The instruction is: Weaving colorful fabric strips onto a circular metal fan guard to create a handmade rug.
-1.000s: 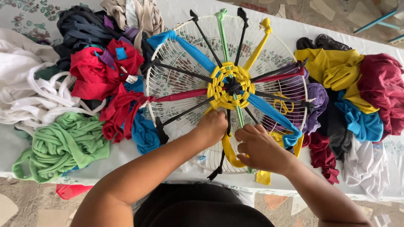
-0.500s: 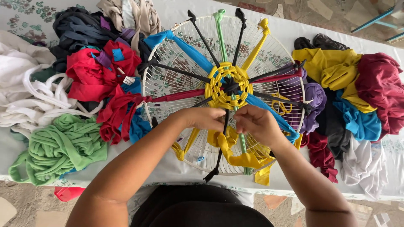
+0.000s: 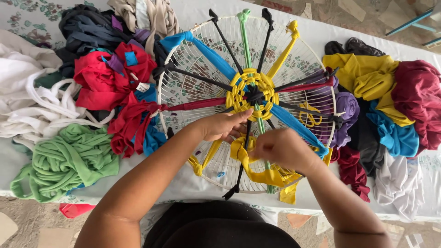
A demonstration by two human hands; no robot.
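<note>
A round white wire frame (image 3: 183,59) lies on the table, strung with fabric strip spokes in black, blue, green, yellow and maroon. A woven yellow ring (image 3: 239,87) sits at its centre. My left hand (image 3: 221,125) rests on the lower edge of the woven ring, fingers pressing on the weave. My right hand (image 3: 280,149) is closed on a yellow fabric strip (image 3: 262,172) that hangs in loose folds below the centre, toward the frame's near rim.
Piles of fabric flank the frame: white (image 3: 27,101), green (image 3: 69,158), red (image 3: 108,76) and dark cloth (image 3: 87,27) on the left; yellow (image 3: 363,71), maroon (image 3: 420,96), blue (image 3: 395,135) and purple (image 3: 347,108) on the right. The table's near edge is close to my body.
Both hands have moved up toward the woven centre. The yellow strip has been pulled out from under the spokes and now bunches below my right hand.
</note>
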